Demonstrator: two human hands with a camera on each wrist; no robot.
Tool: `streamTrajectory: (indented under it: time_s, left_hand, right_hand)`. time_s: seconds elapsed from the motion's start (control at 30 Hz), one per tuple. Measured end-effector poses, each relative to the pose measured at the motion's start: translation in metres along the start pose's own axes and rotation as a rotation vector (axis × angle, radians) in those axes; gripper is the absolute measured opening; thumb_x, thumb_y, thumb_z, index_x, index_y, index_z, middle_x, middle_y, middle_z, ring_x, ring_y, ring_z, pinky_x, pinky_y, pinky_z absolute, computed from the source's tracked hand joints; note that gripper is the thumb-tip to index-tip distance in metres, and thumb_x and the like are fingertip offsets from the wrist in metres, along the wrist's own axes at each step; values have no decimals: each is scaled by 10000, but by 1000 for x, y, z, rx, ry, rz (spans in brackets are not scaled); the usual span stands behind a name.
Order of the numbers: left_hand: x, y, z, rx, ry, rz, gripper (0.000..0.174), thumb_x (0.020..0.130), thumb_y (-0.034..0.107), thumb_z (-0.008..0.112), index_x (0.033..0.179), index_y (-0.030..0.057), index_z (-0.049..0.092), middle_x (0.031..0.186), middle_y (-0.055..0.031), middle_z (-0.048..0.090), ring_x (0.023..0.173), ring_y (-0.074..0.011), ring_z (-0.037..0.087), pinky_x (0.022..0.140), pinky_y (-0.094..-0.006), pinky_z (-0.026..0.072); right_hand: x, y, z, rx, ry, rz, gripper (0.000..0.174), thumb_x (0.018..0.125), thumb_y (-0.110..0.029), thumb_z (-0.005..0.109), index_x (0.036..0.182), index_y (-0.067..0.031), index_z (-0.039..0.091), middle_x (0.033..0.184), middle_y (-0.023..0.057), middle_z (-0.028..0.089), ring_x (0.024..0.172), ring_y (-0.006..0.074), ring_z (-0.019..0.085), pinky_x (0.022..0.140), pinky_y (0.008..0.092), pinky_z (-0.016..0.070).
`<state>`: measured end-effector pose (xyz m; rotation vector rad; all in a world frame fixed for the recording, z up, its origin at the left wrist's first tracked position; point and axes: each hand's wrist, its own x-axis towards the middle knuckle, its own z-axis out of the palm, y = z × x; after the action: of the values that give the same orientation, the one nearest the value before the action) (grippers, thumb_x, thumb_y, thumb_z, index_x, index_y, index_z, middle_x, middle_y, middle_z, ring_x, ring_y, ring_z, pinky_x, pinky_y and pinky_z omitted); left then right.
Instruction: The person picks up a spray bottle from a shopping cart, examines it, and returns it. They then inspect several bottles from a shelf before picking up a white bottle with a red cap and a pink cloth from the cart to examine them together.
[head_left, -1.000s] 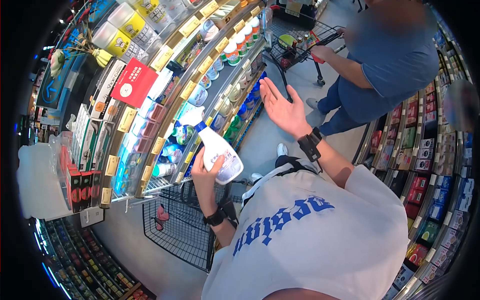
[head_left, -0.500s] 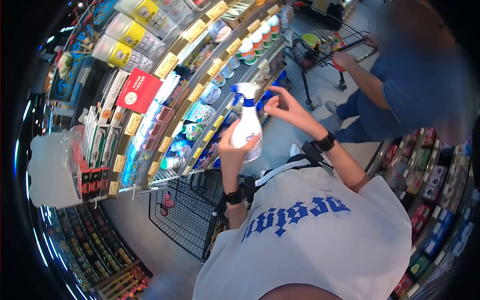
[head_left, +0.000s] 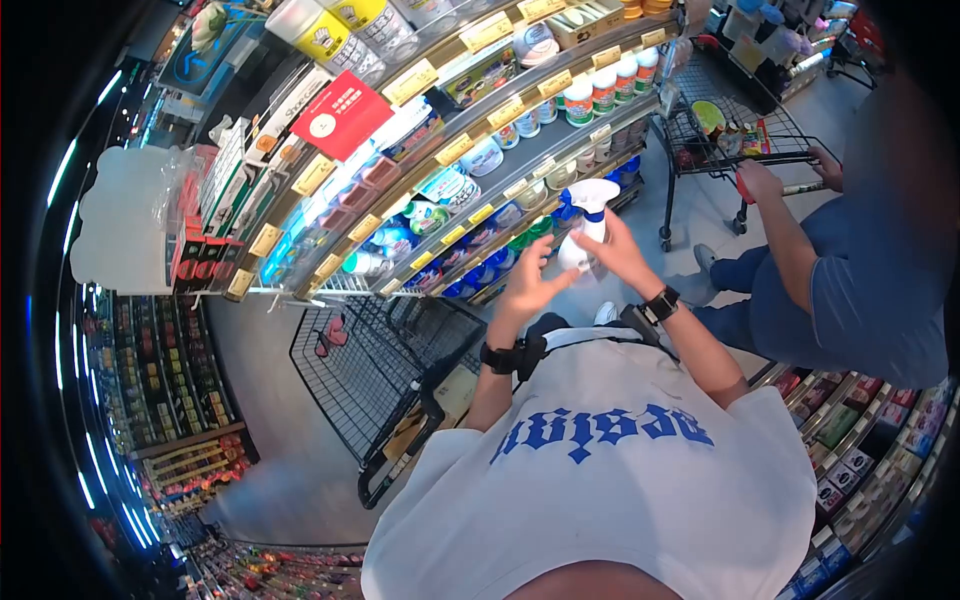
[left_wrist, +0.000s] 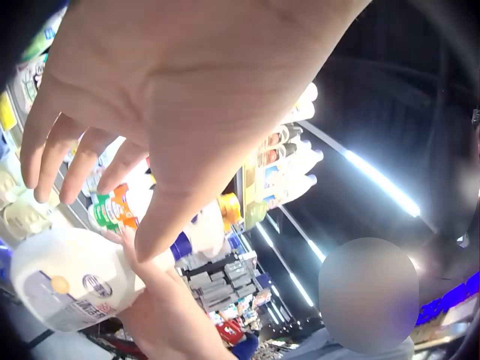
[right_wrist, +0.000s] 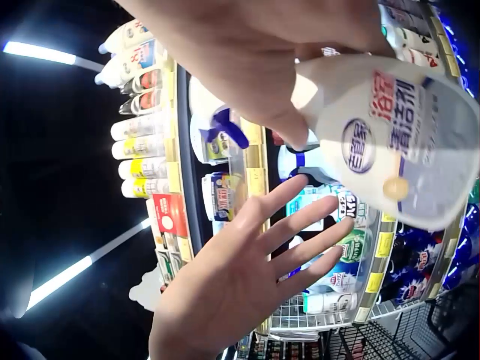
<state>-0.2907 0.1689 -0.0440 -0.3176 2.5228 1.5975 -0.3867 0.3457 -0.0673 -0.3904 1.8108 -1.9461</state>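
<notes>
A white spray bottle [head_left: 577, 250] with a blue collar and trigger is upright in front of the shelves, gripped by my right hand [head_left: 622, 255] around its neck. In the right wrist view the bottle [right_wrist: 397, 142] shows its printed label, and my right hand [right_wrist: 255, 60] curls round the neck. My left hand [head_left: 528, 285] is just beside the bottle, fingers spread and holding nothing. The left wrist view shows the left palm [left_wrist: 172, 90] above the bottle [left_wrist: 71, 277]; whether its thumb touches the bottle I cannot tell.
Shelves of bottles and tubs, with a price rail [head_left: 505, 112], curve across the front. A black wire cart [head_left: 345, 375] stands at lower left. Another cart [head_left: 720, 120] and a person in blue [head_left: 850, 270] are on the right.
The bottle has passed from my left hand to my right hand. My left fingers have let go and spread. The head view has turned, and the bottle is farther right.
</notes>
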Motion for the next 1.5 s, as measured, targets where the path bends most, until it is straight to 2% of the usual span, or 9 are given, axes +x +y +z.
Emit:
streamTrajectory:
  time_s: [0.2,0.4,0.53,0.63,1.03,1.13,1.17,1.23,1.5]
  left_hand:
    - [-17,-26,-65,-191,180,45,575,864,269,773,1321,15,534,1025,-153,675,901,-195,671,786,-318,540]
    - [-27,-95,-144,-18,407,-234,434,910,292,712,1181,-39,638,926,-136,722,846,-130,661,741,-276,521]
    - [-46,-150,-186,275,366,-482,594,857,483,672,1140,-39,659,1061,-228,708,1040,-336,681,907,-409,514]
    - [-48,-179,-195,297,410,-569,594,850,515,650,1128,-10,671,1079,-219,704,1061,-359,665,925,-432,503]
    - [-110,-270,-210,205,393,-946,598,850,532,605,1164,28,671,1219,-229,647,1174,-405,594,968,-491,477]
    - [-126,-311,-214,272,339,-980,609,855,520,593,1120,-23,675,1171,-287,638,1134,-432,602,933,-475,496]
    - [-133,-364,-203,405,486,-766,532,854,469,631,902,-57,691,768,-246,674,723,-377,683,663,-449,510]
    - [-125,-336,-209,200,410,-957,466,897,452,625,1001,2,687,747,-84,648,590,-199,588,568,-364,480]
    - [-71,-268,-205,74,149,-1024,538,927,492,589,1231,50,626,879,-78,668,665,-176,628,610,-328,508]
  right_hand:
    - [39,16,-7,495,273,-68,425,880,-154,750,1240,11,598,1180,87,657,1060,152,620,931,316,482]
    - [74,53,9,-161,236,-152,412,840,-144,757,1195,19,627,1166,103,683,1057,189,644,945,350,489]
    - [98,41,31,-255,54,-79,363,812,-68,742,1158,-26,639,1208,119,659,1167,240,598,999,350,447]
    - [117,7,59,-556,102,-544,288,744,-8,650,1029,-52,637,1158,181,655,1335,380,475,1053,402,403]
    - [186,27,71,-462,35,-474,344,876,-15,658,1214,-4,599,1173,124,657,1216,268,576,1019,354,426]
    - [200,52,65,-543,71,-387,329,869,-47,669,1185,34,626,1098,134,709,1038,203,655,939,336,484]
    - [202,42,74,-559,117,-521,304,860,-62,679,1149,27,649,1075,134,717,1015,220,671,923,349,497]
    - [199,43,77,-534,104,-367,266,846,-92,708,1091,9,683,1055,125,724,996,229,685,897,361,513]
    - [208,47,103,-547,50,-440,235,841,-97,727,1063,-28,691,1063,129,688,997,266,665,868,369,520]
